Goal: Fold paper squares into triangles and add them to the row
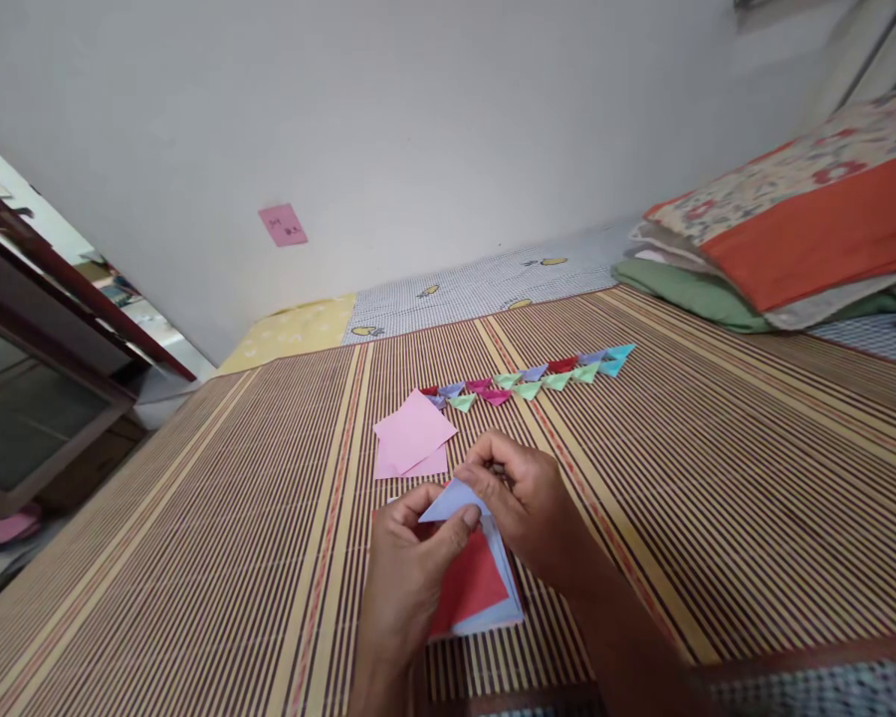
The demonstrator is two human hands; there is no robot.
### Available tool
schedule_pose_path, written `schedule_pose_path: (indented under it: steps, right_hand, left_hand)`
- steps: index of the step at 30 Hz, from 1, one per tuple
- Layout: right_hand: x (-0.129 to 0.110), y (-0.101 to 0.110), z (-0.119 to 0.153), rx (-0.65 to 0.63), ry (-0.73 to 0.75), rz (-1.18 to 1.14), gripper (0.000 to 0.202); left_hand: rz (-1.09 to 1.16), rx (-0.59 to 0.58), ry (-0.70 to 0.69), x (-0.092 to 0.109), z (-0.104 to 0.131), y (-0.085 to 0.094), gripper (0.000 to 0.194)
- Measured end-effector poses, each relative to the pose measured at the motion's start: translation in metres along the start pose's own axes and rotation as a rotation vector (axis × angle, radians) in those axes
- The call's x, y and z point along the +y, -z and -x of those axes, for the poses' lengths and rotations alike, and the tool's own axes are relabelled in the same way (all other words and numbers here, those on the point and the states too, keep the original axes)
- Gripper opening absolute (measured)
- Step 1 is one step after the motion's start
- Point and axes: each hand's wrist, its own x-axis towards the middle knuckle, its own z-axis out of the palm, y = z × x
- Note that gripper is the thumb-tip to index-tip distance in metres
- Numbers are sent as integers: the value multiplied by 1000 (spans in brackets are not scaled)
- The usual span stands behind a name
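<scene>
Head view: left hand (412, 553) and right hand (521, 500) pinched one pale-blue triangular paper (449, 501); matching edges neatly seemed important.

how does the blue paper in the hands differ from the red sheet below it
The blue paper is held between the left hand and right hand; the red sheet lies on a stack. The blue paper shows as a triangle; the red sheet looks flat, partly hidden.
</scene>
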Motion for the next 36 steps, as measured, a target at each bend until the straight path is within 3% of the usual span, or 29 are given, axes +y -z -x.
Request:
schedule_pose_path:
  steps: [4,11,17,24,31,36]
  right_hand:
    - [1,0,-1,-52,-80,-110,21]
    - [2,1,-1,-79,-93,-144,23]
    - [1,8,-1,-264,-182,-245,16]
    - [-2,5,0,-238,-165,-207,20]
    - [7,19,0,-204,-124,-102,29]
    - [15,33,2,-305,-166,-152,26]
  left_hand:
    - [-48,-13,-20,3,1,-1,17]
    - [-14,-48,-2,1,0,3,19]
    - [113,33,-45,-12,-6,13,14]
    - [231,49,-49,-14,-7,12,11]
    - [236,86,-30,-13,-6,10,15]
    - [184,54,-69,-18,-6,12,16]
